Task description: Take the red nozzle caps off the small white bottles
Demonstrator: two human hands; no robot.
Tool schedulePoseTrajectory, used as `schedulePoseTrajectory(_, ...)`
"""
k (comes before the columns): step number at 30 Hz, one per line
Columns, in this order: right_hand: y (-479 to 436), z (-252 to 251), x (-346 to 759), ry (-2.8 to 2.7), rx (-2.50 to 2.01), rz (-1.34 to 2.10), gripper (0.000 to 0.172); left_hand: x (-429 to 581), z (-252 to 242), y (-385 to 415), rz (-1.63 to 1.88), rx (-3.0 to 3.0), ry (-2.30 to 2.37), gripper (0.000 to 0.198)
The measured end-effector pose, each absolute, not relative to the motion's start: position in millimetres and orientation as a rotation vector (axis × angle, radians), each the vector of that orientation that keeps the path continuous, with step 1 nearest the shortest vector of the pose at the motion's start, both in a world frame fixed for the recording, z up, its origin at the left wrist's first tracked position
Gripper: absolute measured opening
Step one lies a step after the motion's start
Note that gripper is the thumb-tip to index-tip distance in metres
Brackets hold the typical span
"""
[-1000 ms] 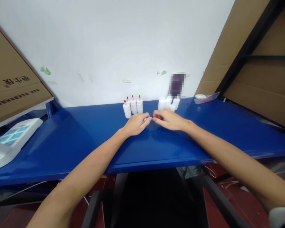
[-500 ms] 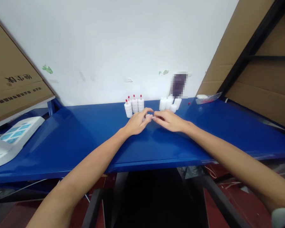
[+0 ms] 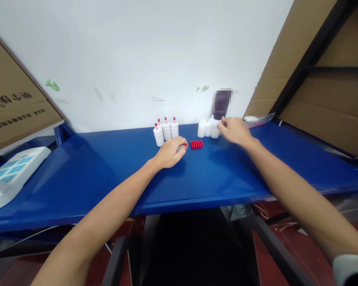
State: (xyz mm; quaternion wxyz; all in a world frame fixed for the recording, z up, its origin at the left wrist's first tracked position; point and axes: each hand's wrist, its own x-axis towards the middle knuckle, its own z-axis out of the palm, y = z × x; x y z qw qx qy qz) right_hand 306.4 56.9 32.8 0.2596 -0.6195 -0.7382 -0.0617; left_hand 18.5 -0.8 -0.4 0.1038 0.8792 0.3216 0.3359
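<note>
My left hand (image 3: 170,153) is closed around a small pale piece with a red tip, mostly hidden by the fingers. Just right of it a block of small red caps (image 3: 197,144) lies on the blue table (image 3: 179,186). Behind my left hand stand several white bottles with red tips (image 3: 166,130). My right hand (image 3: 235,129) is at the right end of a group of white bottles without red tips (image 3: 208,129). Its fingers are pressed together there, and what they hold, if anything, is hidden.
On the left are a white device with blue keys (image 3: 16,169) and a large cardboard box (image 3: 14,95). A clear plastic bag (image 3: 261,120) lies at the back right. A white wall (image 3: 122,51) rises behind the table.
My right hand has moved away from my left hand, right and back to the plain white bottles. The red caps, hidden before, now show. My left hand has stayed nearly in place.
</note>
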Motion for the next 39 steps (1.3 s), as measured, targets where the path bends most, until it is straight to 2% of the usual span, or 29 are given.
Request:
schedulePoseTrajectory(27,58,26,304,-1.950,-1.819,-0.173,0.029,19,3,-3,0.902,2.620,0.944,0.022)
schedulePoseTrajectory(35,60,24,307,-1.954,-1.718,-0.171,0.031,19,2,-3,0.868,2.629,0.943,0.024)
schedulePoseTrajectory(39,52,30,298,-2.084,-1.467,-0.057,0.028,19,1,-2,0.866,2.641,0.942,0.025)
